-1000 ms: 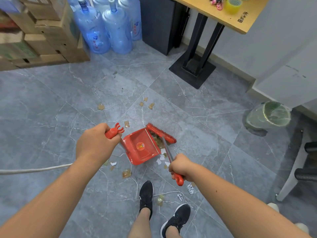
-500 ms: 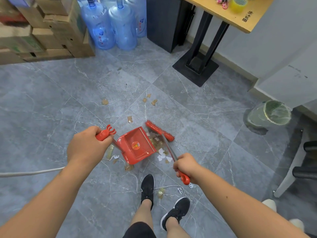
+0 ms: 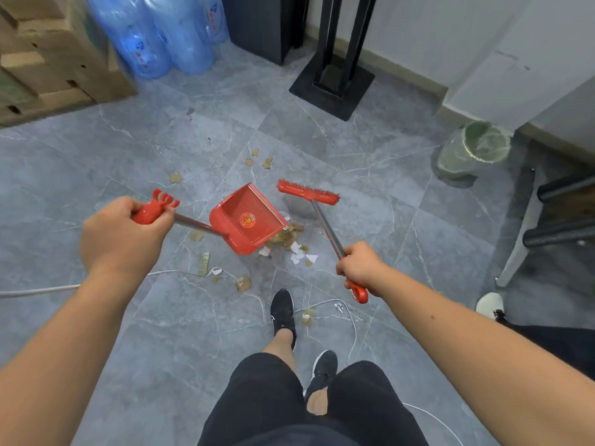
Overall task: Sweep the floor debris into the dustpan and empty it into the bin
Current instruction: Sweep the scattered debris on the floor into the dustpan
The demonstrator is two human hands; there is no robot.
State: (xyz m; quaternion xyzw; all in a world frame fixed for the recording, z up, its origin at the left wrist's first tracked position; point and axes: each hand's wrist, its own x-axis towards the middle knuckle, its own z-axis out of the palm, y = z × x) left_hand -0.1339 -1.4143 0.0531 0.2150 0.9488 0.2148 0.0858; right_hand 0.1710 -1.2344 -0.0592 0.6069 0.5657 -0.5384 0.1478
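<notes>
My left hand (image 3: 124,235) grips the red handle of a red dustpan (image 3: 248,218), which is tilted with its lip down toward a pile of brown and white scraps (image 3: 291,244). A red broom (image 3: 308,192) on a metal shaft is held in my right hand (image 3: 357,268); its head hangs just above the floor, to the right of the pan and apart from the pile. More brown scraps (image 3: 257,160) lie farther out, and a few (image 3: 243,283) near my feet. The bin (image 3: 476,149), lined with a clear bag, stands at the right by the wall.
Cardboard boxes (image 3: 54,59) and blue water bottles (image 3: 161,37) stand at the back left. A black table base (image 3: 333,82) is at the back centre. A chair leg (image 3: 518,249) is at the right. A white cable (image 3: 38,289) crosses the floor near my shoes (image 3: 283,310).
The broom head has lifted off the debris and swung out to the right, away from the dustpan. The dustpan has tipped up more steeply. The camera has tilted down.
</notes>
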